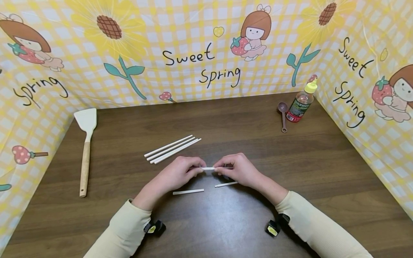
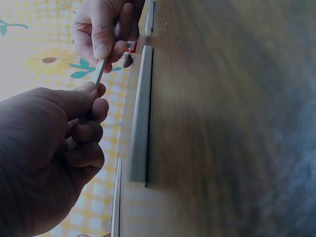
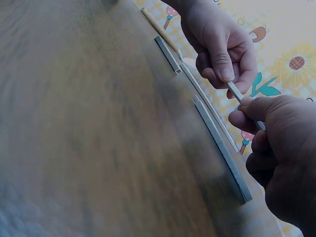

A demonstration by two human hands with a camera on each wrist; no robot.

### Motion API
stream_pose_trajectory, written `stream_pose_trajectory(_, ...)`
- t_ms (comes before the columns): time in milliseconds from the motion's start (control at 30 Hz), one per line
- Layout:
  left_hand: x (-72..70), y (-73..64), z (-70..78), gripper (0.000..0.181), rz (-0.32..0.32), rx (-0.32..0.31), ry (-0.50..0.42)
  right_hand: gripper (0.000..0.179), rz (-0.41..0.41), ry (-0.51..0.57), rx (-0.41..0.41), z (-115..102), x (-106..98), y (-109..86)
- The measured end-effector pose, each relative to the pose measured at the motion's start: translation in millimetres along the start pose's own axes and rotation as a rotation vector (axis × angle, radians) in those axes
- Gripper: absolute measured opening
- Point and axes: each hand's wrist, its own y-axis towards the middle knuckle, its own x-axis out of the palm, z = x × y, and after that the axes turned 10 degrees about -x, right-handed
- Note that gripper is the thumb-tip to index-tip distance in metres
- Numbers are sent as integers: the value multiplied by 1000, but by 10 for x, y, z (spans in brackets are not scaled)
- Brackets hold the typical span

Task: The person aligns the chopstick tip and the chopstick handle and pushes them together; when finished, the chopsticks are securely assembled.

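Note:
Over the middle of the table, my left hand (image 1: pixel 180 172) and right hand (image 1: pixel 240 170) pinch a thin white stick (image 1: pixel 207 168) between thumbs and fingers, one at each side. A short middle stretch of it shows between the fingertips; the rest is covered by the hands. Below the left hand lies a short white stick piece (image 1: pixel 188 192), with a hollow square end visible in the right wrist view. Another short piece (image 3: pixel 222 148), with a narrow tip at one end, lies under the right hand, which partly covers it in the head view.
Several long white sticks (image 1: pixel 168 145) lie side by side beyond the left hand. A white spatula (image 1: pixel 85 165) with a wooden handle is at the left. At the back right are a brown measuring spoon (image 1: pixel 283 116) and a yellow-capped bottle (image 1: pixel 300 105). Patterned cloth (image 1: pixel 180 36) surrounds the table.

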Motion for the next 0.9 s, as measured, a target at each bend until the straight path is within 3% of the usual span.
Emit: stream_pose_trajectory(900, -11, 7, -49, 9, 39, -42, 29, 7, 28, -47, -6, 54, 21, 17)
